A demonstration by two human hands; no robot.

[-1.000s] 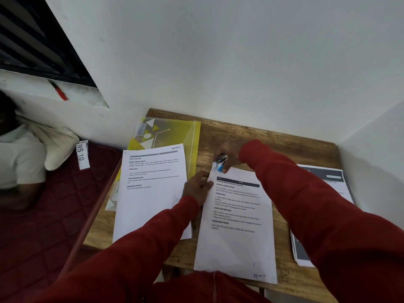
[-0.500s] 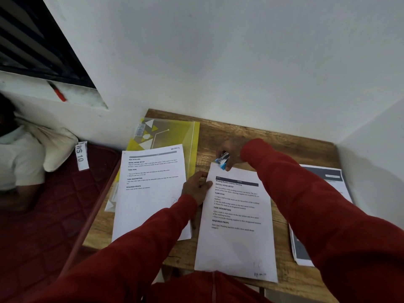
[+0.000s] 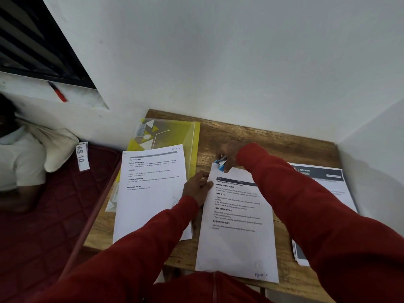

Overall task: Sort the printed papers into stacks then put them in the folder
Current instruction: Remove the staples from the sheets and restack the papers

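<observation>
A stack of printed papers [image 3: 238,232] lies in the middle of the wooden table [image 3: 262,138]. My right hand [image 3: 229,155] grips a small blue and silver stapler [image 3: 221,163] over that stack's top left corner. My left hand [image 3: 197,188] holds the stack's left edge near the top. A second printed stack [image 3: 150,189] lies to the left, partly covering a yellow translucent folder [image 3: 170,134]. A third stack with a dark header [image 3: 328,189] lies at the right, partly hidden by my right sleeve.
The table stands in a corner between two white walls. A dark red mattress [image 3: 43,226] lies to the left, with a person in a white shirt [image 3: 15,162] on it and a white tag [image 3: 82,157]. A red pen [image 3: 58,92] lies on the window ledge.
My right hand with the stapler has stayed at the middle stack's top left corner, shifting only slightly. My left hand keeps its hold on the stack's edge.
</observation>
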